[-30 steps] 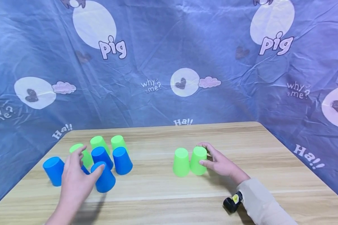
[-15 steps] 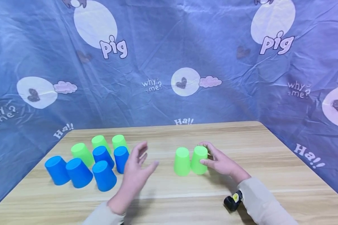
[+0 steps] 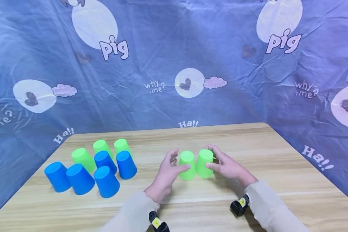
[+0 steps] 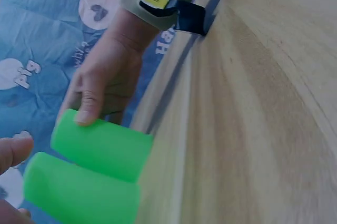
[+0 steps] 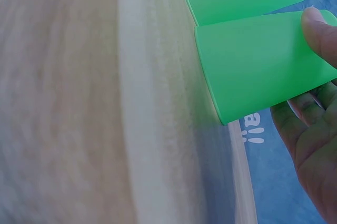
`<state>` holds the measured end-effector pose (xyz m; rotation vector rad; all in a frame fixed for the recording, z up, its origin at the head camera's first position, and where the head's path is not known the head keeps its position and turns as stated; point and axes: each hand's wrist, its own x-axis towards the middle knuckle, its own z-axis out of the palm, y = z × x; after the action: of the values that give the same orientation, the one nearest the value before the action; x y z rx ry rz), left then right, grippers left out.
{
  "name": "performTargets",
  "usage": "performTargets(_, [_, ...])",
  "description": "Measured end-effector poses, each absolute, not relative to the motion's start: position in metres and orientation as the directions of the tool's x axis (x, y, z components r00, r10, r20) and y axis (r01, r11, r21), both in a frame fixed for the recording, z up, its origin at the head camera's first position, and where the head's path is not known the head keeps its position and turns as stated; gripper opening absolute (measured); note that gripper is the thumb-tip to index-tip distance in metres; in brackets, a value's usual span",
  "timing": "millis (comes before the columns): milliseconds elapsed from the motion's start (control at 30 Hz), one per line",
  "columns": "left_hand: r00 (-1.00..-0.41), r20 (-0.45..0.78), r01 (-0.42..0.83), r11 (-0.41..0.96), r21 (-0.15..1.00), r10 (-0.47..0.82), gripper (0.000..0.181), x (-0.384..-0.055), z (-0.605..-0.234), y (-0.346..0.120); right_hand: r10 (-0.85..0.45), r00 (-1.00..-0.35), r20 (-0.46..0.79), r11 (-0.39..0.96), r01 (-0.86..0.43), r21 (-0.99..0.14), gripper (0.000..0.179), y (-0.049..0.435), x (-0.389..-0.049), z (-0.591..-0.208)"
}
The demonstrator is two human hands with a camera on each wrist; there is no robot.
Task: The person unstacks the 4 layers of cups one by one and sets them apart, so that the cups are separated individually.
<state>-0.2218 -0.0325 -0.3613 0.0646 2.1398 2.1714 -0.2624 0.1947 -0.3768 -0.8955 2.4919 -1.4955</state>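
Two green cups stand upside down side by side at the middle right of the table. My right hand grips the right green cup, thumb on its front and fingers behind; in the right wrist view the thumb lies along the upper part of the cup. The left hand is at the left green cup, with its thumb in front of the cup in the head view and its fingers spread on the far left side. In the left wrist view a small gap shows between the thumb and the green cup.
On the left of the wooden table several upturned cups stand grouped: blue ones such as the front cup and green ones behind, such as the back cup. A blue printed cloth hangs behind the table and along its sides.
My left hand has moved right, from the blue cups across the table to the left green cup. The right hand has stayed on the right green cup.
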Motion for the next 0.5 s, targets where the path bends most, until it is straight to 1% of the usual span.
performTargets(233, [-0.994,-0.063,-0.063,0.003,0.998,0.095,0.075,-0.229,-0.373,-0.019,-0.532,-0.822,0.200,0.350,-0.429,-0.832,0.050,0.195,-0.262,-0.378])
performTargets(500, [-0.996,-0.072,-0.065,0.106,0.992,0.061,0.062,-0.230,-0.378,-0.013,-0.525,-0.824,0.214,0.355,-0.440,-0.824,0.050,0.195,-0.261,-0.377])
